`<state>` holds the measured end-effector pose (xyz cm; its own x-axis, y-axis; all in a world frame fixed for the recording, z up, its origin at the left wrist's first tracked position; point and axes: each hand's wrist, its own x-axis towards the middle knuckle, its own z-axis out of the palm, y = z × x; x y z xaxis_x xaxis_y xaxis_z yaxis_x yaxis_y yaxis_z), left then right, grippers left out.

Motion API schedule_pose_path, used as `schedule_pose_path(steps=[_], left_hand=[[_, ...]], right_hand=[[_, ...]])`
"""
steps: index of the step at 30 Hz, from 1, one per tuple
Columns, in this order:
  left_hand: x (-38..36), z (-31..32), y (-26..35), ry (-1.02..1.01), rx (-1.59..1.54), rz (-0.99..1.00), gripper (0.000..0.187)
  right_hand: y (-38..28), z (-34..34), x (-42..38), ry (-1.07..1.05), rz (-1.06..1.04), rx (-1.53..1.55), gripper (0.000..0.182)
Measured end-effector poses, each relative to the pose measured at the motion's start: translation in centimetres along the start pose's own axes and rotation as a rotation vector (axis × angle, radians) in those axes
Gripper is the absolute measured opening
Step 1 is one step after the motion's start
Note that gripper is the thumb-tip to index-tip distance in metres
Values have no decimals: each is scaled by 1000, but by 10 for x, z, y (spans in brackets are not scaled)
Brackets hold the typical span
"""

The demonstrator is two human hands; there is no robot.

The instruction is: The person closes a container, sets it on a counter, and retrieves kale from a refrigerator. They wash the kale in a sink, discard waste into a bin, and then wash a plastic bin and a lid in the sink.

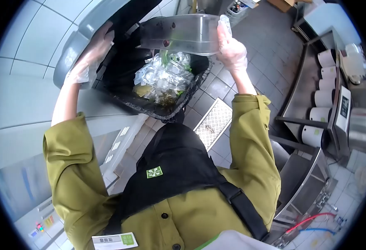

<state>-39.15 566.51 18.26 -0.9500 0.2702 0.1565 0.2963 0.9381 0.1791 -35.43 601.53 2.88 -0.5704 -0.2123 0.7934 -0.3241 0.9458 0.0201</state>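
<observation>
My right hand, in a clear thin glove, grips the end of a clear plastic food container. The container is tipped on its side above a bin lined with a black bag. A few dark red bits cling to its wall, and a green scrap is at its lower edge. Inside the bin lies a heap of crumpled clear plastic waste with leafy scraps. My left hand, also gloved, is closed on the raised grey bin lid at the left; some of its fingers are hard to make out.
Grey tiles cover the floor, with a patterned metal plate set in it. White rolls or canisters line a metal rack at right. A white basket stands at the back. A tiled wall is close on the left.
</observation>
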Motion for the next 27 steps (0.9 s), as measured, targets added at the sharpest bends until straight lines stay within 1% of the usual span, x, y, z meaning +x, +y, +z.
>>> schedule_pose_path(steps=[2,4,5,6,7,9,10,12,13,14,15,17,19,20,21,22,23,24,25,27], left_hand=[[9,2,1,-46,-175,-200,35],[13,10,-22,-108,0,-132,32],[14,12,-32,-138,89,-94,30],[6,17,-35,-66,-75,7,27],[4,17,-37,-114,-7,39,26],[2,12,-26,-196,125,114,26],[5,8,-18,-257,137,105,26],[6,-5,2,-386,183,80,28],[2,-4,2,-343,-46,26,29],[-1,-4,3,-295,-277,-17,31],[12,2,-8,-283,-197,50,32],[5,-7,5,-293,-189,55,33],[7,-9,5,-336,-131,76,34],[14,-5,-5,-367,-74,97,34],[19,-4,-11,-399,-17,122,35],[11,-11,-2,-392,-146,19,35],[13,-10,-10,-387,-153,44,35],[11,-6,-22,-383,-158,76,35],[12,-5,-26,-364,-164,103,35],[10,-5,-22,-410,-81,139,36]], right_hand=[[-8,-5,14,-124,156,165,49],[-11,1,16,13,48,117,51],[-11,7,3,-77,16,74,51],[-9,12,-23,-167,-12,29,51],[-8,16,-45,-259,-38,-21,51],[0,14,-83,-368,-23,-33,50],[1,9,-82,-422,-21,-40,49],[-3,17,-57,-476,-136,-61,48],[-8,16,-41,-508,-184,-74,47],[-13,15,-23,-441,-252,-163,47],[-11,23,-11,-375,-278,-167,49],[-15,21,20,-233,-296,-168,51],[-22,15,25,-192,-298,-173,53],[-24,10,27,-170,-298,-178,55],[-21,5,19,-305,-309,-184,55],[-14,0,0,-437,-318,-190,56],[-7,0,-18,-575,-324,-195,56],[-2,0,-35,-732,-406,-281,58],[-7,-7,-26,-731,-424,-77,53],[-27,9,-17,-678,-320,73,48]])
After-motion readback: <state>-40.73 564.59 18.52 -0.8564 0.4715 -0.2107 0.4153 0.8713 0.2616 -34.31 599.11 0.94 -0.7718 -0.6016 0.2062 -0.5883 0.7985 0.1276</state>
